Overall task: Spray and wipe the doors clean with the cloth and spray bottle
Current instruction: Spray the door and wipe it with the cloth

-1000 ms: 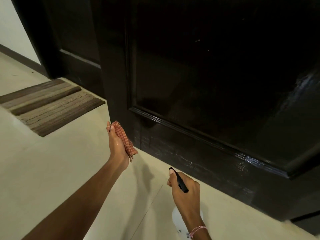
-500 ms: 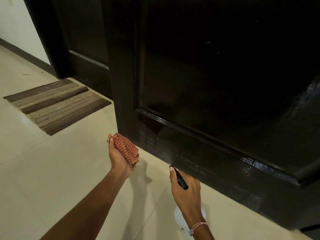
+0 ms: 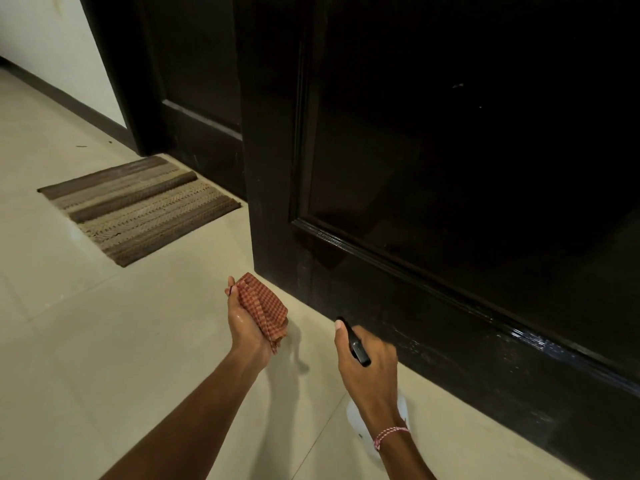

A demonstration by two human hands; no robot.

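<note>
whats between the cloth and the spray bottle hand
Only bare floor tile, in the head view, lies between the cloth and the right hand gripping the spray bottle.

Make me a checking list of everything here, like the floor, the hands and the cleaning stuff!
Surface: pale tiled floor, glossy.
Job's things: checked cloth bunched in the left hand; spray bottle in the right hand, black head up; dark door with wet-looking streaks along its bottom rail.
Clutter: small specks on the floor by the far frame.
Hands: left hand grips the cloth; right hand grips the spray bottle, close to the door's foot.
Cables: nothing seen.
Surroundings: striped mat before a second dark door; pale wall with dark skirting.
</note>
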